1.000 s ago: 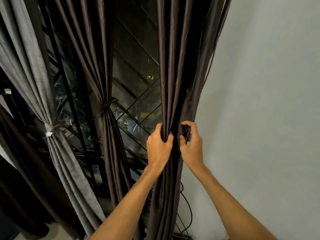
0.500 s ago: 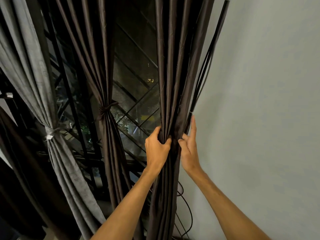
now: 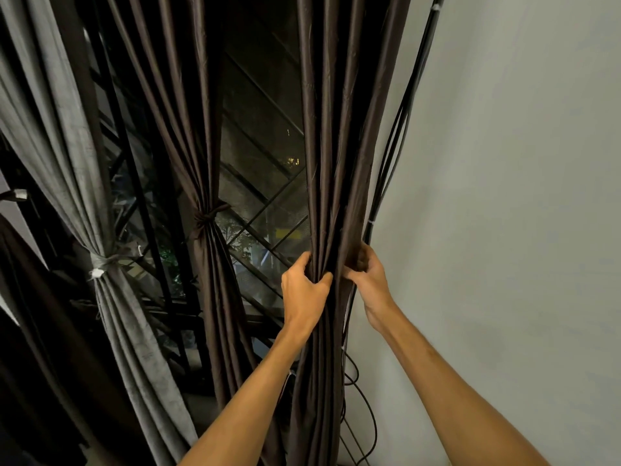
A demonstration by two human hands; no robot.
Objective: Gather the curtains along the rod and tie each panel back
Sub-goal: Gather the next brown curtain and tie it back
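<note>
A dark brown curtain panel (image 3: 339, 136) hangs bunched into folds next to the wall. My left hand (image 3: 304, 290) grips its folds from the left at about waist height. My right hand (image 3: 368, 280) curls round the panel's right edge at the same height, fingers partly hidden in the cloth. A second brown panel (image 3: 201, 156) hangs to the left, tied with a brown knot (image 3: 205, 216). Further left a grey panel (image 3: 70, 169) is tied with a grey band (image 3: 100, 264).
Black cables (image 3: 400, 129) run down the wall edge just right of the held panel and loop near the floor. A pale wall (image 3: 504, 196) fills the right side. Behind the curtains stands a dark window grille (image 3: 265, 210). Dark cloth (image 3: 30, 331) hangs at the far left.
My right hand went from straight fingers against the panel's edge to curled round it. My left hand kept its grip. The panel is bunched tighter, baring the cables.
</note>
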